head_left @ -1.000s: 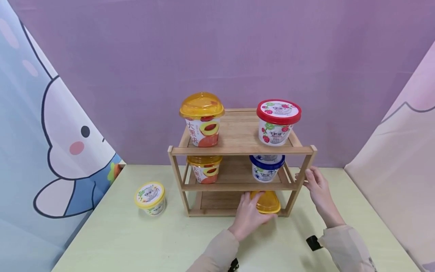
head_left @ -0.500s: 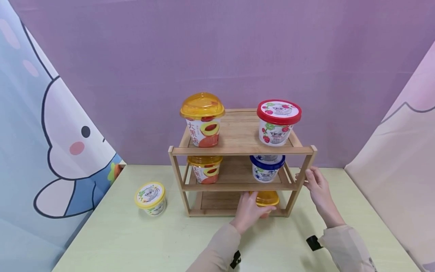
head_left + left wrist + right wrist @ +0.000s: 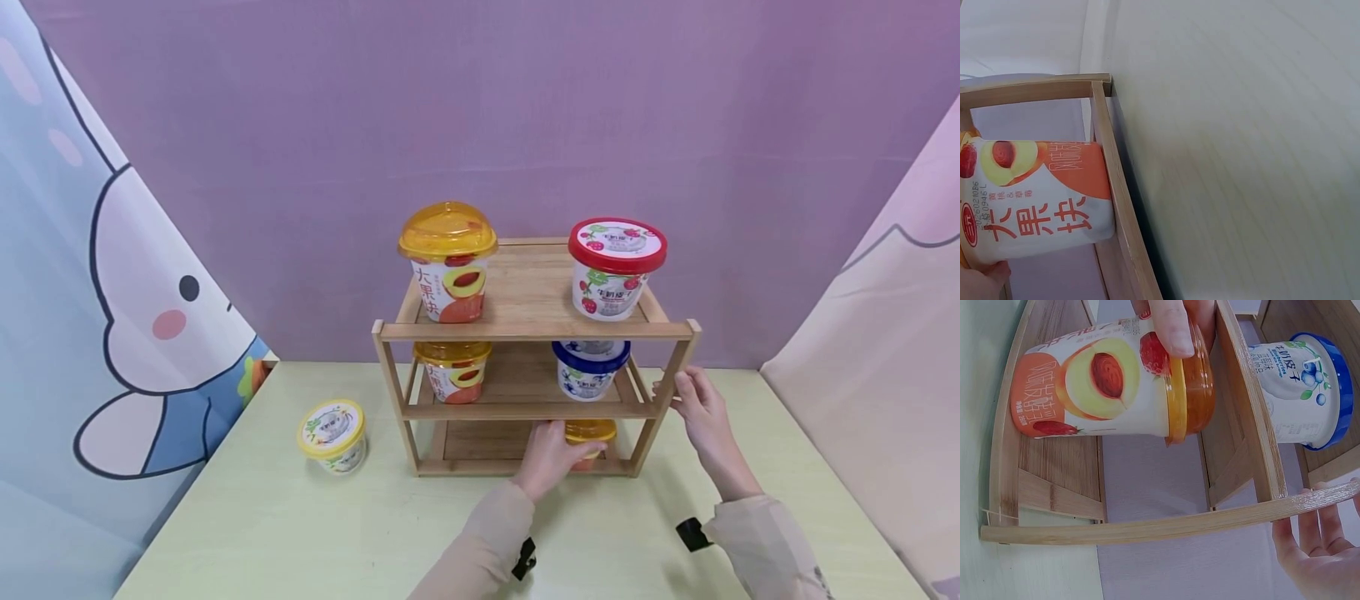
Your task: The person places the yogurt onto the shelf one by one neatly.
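Observation:
My left hand (image 3: 550, 460) grips a yogurt cup with an amber domed lid (image 3: 592, 430) at the bottom tier of a wooden rack (image 3: 525, 331). In the left wrist view, the cup's (image 3: 1041, 194) white-and-orange side has a peach picture, and its base is right at the lower rail. Thumb and fingers are around the lid in the right wrist view. My right hand (image 3: 702, 410) holds the rack's right front post, its fingers (image 3: 1310, 532) passing behind the wood. A blue-lidded cup (image 3: 587, 371) stands one tier above the held cup.
Another amber-lidded cup (image 3: 453, 375) stands on the middle tier's left. The top tier bears an amber-lidded cup (image 3: 448, 262) at left and a red-lidded cup (image 3: 617, 268) at right. Left of the rack, a yellow-lidded cup (image 3: 332, 436) sits on the table (image 3: 262, 517).
My left hand has moved the amber-lidded cup deeper into the bottom tier, its lid now further under the middle shelf. The right hand stays at the post.

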`<state>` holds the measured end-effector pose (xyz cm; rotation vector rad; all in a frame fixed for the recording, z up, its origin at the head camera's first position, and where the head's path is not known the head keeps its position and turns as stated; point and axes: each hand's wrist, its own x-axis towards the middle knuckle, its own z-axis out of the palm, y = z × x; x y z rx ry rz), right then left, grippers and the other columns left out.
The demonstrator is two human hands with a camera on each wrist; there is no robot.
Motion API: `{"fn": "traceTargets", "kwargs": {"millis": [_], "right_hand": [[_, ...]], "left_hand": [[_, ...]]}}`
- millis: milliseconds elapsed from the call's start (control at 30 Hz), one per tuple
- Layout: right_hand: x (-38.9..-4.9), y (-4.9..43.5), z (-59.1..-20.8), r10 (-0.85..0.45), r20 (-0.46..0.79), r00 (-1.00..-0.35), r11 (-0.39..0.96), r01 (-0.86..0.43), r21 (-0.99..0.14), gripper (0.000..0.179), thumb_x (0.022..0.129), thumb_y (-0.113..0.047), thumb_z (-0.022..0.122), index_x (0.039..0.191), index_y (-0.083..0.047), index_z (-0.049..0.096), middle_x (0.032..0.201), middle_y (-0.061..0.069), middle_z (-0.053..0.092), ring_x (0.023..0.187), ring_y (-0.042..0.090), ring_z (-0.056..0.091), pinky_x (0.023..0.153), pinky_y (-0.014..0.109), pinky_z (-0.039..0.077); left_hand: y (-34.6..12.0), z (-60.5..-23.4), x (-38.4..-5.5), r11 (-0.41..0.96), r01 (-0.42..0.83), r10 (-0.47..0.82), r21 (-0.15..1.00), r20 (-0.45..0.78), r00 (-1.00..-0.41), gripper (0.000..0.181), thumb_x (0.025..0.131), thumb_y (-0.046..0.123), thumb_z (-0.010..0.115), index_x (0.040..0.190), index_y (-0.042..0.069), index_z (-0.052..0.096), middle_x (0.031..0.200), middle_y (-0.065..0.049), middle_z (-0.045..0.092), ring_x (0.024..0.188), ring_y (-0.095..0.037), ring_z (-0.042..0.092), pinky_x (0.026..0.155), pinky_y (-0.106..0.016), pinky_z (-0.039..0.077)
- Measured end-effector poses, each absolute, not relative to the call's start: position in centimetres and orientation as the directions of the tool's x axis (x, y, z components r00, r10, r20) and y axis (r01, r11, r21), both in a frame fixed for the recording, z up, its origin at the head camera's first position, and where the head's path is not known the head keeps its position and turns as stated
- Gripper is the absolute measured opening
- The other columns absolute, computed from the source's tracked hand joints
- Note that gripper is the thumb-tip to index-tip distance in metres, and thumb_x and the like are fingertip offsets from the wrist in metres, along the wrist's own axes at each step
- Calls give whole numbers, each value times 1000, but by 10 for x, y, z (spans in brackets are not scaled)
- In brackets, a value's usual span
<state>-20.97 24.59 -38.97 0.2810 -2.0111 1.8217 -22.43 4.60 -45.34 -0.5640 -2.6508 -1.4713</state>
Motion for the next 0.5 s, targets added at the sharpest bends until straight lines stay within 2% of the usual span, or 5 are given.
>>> {"fn": "traceTargets", "kwargs": {"millis": [200, 500], "right_hand": [[-210, 246, -390, 121, 429, -895, 98, -419, -903, 12, 95, -21, 39, 98, -19, 51, 83, -9, 61, 80, 0, 57, 72, 11, 44], [-209, 246, -389, 122, 430, -895, 143, -413, -900, 13, 95, -22, 38, 99, -19, 50, 84, -13, 60, 81, 0, 57, 71, 12, 44]], "left_hand": [[50, -453, -228, 430, 288, 243, 856, 197, -950, 58, 69, 46, 69, 117, 18, 50, 106, 6, 58, 96, -7, 54, 81, -23, 44], [54, -454, -232, 427, 312, 197, 849, 249, -948, 62, 69, 40, 71, 122, 19, 46, 117, 7, 53, 106, -7, 48, 89, -24, 39]]}}
